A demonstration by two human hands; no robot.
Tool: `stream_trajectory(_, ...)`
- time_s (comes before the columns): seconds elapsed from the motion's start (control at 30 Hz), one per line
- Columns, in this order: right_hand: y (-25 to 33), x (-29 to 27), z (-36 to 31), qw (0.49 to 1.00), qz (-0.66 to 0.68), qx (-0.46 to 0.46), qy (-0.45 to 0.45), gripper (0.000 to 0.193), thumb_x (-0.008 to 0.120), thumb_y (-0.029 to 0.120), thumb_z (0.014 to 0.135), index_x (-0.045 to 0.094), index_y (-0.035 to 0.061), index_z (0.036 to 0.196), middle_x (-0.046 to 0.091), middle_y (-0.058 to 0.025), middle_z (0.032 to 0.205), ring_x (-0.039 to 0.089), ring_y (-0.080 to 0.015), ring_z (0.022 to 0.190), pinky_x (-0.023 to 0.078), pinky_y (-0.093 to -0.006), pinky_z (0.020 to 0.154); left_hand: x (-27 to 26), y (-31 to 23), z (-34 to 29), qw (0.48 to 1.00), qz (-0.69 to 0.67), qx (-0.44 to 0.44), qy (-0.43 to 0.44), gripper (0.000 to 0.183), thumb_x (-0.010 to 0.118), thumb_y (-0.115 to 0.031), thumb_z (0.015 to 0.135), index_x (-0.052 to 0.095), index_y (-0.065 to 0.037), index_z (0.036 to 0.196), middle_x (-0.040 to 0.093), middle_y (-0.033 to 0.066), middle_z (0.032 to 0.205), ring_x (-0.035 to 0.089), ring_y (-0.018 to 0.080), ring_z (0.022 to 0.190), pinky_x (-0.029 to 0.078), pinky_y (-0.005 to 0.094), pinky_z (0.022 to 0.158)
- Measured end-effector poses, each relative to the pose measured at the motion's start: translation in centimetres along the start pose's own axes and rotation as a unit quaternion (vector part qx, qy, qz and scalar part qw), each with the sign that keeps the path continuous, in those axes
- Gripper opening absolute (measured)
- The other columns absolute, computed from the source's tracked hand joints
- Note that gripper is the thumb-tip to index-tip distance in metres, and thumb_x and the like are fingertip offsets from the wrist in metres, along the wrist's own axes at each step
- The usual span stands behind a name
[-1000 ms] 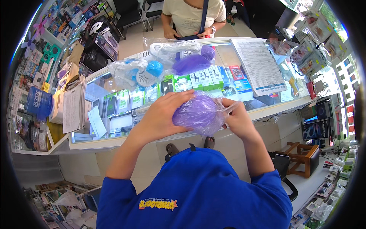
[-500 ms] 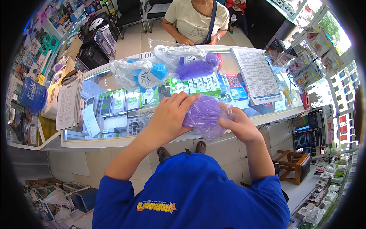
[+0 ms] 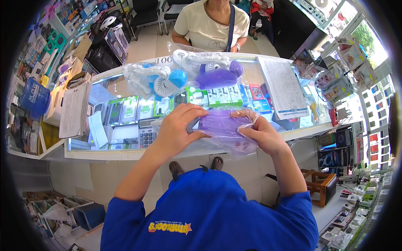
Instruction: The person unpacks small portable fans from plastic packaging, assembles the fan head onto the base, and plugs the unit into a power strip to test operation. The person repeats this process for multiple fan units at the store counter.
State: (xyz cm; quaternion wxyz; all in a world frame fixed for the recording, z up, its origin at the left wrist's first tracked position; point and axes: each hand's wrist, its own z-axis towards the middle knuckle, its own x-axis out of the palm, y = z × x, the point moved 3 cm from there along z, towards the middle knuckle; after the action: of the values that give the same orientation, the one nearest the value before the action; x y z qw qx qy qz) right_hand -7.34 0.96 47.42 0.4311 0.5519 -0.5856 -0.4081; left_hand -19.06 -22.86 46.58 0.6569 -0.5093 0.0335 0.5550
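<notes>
the widest thing is the glass-topped counter (image 3: 104, 155), a display case with boxed goods under its glass. clock directions run from the purple bundle. at 2 o'clock, long printed sheets (image 3: 282, 85) lie on the glass. at 12, a clear bag holds a purple-and-white fan (image 3: 217, 78); beside it, at 10, another clear bag holds a blue-and-white fan (image 3: 162, 85).

the purple bundle (image 3: 222, 127) is over the counter's near edge, a purple thing inside a crinkled clear plastic bag; the wrinkles blur its shape. the left hand (image 3: 178, 127), at 9, is about half open, fingers and thumb curved onto the bundle's left end. the right hand (image 3: 266, 134), at 3, is nearly closed, its thumb pinching the plastic.

well apart at 9 stands a blue plastic jar (image 3: 35, 98), contents hidden. under the glass at 12 sit green-and-white boxes (image 3: 224, 97). smallest, near 9, is a calculator (image 3: 146, 137).
</notes>
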Motion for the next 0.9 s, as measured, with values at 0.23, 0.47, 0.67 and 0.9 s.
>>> stream_trajectory(0.23,-1.8,-3.6,-0.2,0.999,-0.042,-0.007,0.025,0.049,0.079,0.015,0.092,0.070,-0.0020,0.137,0.075,-0.0095,0.123,0.068,-0.0133,0.104,0.054,-0.0292,0.095,0.0,-0.1,-0.1,0.996,0.079,-0.050,0.011,0.048,0.089,-0.024,0.078,0.072,-0.006,0.119,0.072,0.0128,0.117,0.068,0.0343,0.109,0.054,0.0432,0.093)
stream_trajectory(0.47,-4.7,-11.3,-4.7,0.984,0.046,-0.069,-0.156,0.047,0.079,0.014,0.092,0.069,-0.0020,0.136,0.073,-0.0095,0.123,0.068,-0.0148,0.106,0.053,-0.0294,0.096,-2.1,1.2,-2.0,0.980,0.119,-0.154,-0.049,0.037,0.082,-0.027,0.088,0.072,-0.006,0.116,0.073,0.0143,0.107,0.070,0.0358,0.098,0.054,0.0420,0.085)
stream_trajectory(0.67,-6.9,-11.5,0.2,0.957,-0.154,-0.078,-0.233,0.041,0.072,0.013,0.096,0.068,0.0028,0.135,0.072,-0.0101,0.123,0.067,-0.0199,0.112,0.051,-0.0323,0.101,-5.2,2.3,-5.0,0.975,0.088,-0.192,-0.076,0.042,0.084,-0.019,0.091,0.072,0.002,0.125,0.076,0.0128,0.114,0.071,0.0223,0.103,0.053,0.0344,0.094)
stream_trajectory(0.9,-3.3,-5.5,-1.0,0.794,-0.386,-0.323,-0.342,0.029,0.073,0.008,0.092,0.074,0.0030,0.121,0.073,-0.0166,0.123,0.069,-0.0330,0.115,0.053,-0.0393,0.100,-6.4,6.4,-8.1,0.951,-0.033,-0.281,-0.123,0.018,0.073,-0.011,0.100,0.076,0.004,0.110,0.072,0.0019,0.101,0.058,0.0069,0.089,0.046,0.0247,0.080)
